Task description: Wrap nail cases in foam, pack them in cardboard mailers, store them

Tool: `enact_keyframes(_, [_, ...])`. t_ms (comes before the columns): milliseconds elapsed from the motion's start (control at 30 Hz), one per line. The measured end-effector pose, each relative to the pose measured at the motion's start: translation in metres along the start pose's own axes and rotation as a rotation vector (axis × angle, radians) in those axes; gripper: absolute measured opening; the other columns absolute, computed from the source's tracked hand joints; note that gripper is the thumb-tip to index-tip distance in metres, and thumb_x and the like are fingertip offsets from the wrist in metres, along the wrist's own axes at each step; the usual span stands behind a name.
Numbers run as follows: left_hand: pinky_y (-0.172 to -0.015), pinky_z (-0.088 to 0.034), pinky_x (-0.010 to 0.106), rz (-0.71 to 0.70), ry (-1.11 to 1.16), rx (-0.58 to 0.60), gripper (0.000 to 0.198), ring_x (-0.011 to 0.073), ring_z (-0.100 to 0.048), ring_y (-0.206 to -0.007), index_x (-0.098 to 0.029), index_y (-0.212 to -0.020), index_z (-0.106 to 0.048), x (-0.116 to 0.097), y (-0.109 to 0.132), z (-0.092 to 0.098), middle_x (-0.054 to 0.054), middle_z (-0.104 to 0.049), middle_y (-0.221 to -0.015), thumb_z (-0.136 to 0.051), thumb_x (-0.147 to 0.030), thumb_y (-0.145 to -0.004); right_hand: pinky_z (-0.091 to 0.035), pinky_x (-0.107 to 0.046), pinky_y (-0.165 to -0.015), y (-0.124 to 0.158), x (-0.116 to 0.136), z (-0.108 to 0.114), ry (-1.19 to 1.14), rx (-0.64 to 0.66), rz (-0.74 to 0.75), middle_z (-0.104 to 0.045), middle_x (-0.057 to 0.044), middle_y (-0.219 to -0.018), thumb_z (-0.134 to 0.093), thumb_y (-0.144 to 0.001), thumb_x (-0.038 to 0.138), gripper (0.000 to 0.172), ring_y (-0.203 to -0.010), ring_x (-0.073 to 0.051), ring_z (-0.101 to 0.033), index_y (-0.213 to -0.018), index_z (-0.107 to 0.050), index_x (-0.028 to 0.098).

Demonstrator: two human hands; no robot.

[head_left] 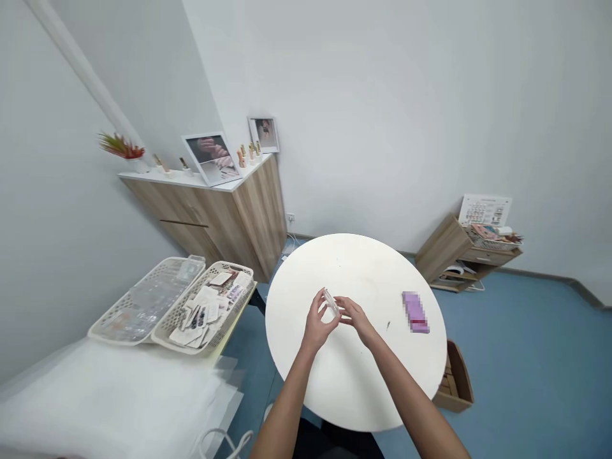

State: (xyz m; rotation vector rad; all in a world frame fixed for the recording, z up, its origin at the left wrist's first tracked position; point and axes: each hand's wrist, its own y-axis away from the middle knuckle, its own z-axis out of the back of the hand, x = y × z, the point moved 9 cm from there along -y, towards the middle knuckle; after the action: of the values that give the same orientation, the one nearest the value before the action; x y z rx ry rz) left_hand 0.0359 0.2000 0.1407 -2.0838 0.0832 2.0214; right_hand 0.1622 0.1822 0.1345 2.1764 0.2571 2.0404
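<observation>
Centre of frame: your left hand (316, 325) and right hand (352, 315) both pinch a small clear packet (331, 301), fingers curled closed on it, just above the round white table (354, 382). A purple box (415, 312) lies on the table, right of your hands, apart. Two baskets (205, 306) sit left of centre.

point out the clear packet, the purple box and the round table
clear packet (331, 301), head view, its middle
purple box (415, 312), head view, its top face
round table (356, 262), head view, bare top
</observation>
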Motion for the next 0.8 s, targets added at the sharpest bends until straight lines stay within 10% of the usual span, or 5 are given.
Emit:
enact_keyframes(167, [-0.113,-0.035,0.045,-0.036,-0.106,0.142,0.072,0.0265,-0.036,-0.139,-0.032,-0.141,-0.038,-0.007,0.010,-0.037,0.006,-0.038,-0.149,-0.069,-0.030,-0.076,-0.053,-0.040,-0.088,0.015,-0.004,0.022,-0.065,0.019,-0.014,-0.067,-0.005,-0.117,-0.063,-0.081,0.055,0.043,-0.106,-0.024,-0.065,-0.115,-0.065,0.028])
enact_keyframes(433, [-0.099,-0.049,0.047,0.421,0.383,0.130,0.057,0.0313,-0.049,-0.130,-0.029,-0.137,-0.050,0.027,0.020,-0.059,0.011,-0.046,-0.147,-0.055,-0.059,-0.088,-0.040,-0.048,-0.109,0.033,0.009,0.033,0.128,-0.125,0.251,-0.056,-0.005,-0.138,-0.065,-0.083,0.048,0.050,-0.129,-0.026,-0.050,-0.128,-0.060,0.027])
enact_keyframes(800, [-0.089,-0.055,0.043,0.442,0.413,-0.092,0.067,0.0310,-0.062,-0.115,-0.020,-0.135,-0.053,0.053,0.031,-0.031,0.017,-0.054,-0.139,-0.055,-0.065,-0.085,-0.040,-0.047,-0.109,0.034,-0.011,0.019,0.106,-0.231,0.313,-0.058,-0.005,-0.136,-0.047,-0.092,0.057,0.052,-0.128,-0.026,-0.051,-0.133,-0.057,0.027])
